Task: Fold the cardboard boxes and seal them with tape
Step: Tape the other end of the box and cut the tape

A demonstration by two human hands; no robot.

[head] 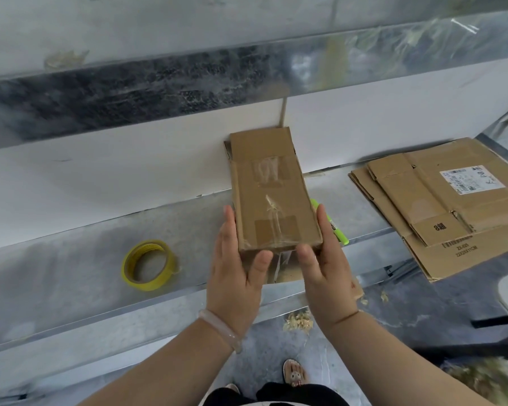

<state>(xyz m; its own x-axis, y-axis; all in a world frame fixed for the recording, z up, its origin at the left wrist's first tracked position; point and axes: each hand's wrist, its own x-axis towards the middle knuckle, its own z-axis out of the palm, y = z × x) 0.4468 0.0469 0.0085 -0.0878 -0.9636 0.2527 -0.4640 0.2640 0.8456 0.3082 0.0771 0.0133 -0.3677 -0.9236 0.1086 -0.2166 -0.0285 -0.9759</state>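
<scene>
Brown cardboard box (272,197), long and narrow, lies with its long axis running from 6 to 12 o'clock and leaning slightly towards 11. Its far end points at the white wall panel (129,177), where an open flap (261,142) stands up. The near end sits above the front edge of the metal table (71,273). The left hand (235,276) and right hand (329,273) are apart, fingers flat along the box's long sides and thumbs on its near end. Clear tape (272,212) crosses the top, wrinkled and hard to read. At 3 o'clock a green marker (339,230) is half hidden under the box, and further out, flat cardboard sheets (440,206) are cut off by the frame edge. A yellow tape roll (143,284) lies at 8 o'clock.
</scene>
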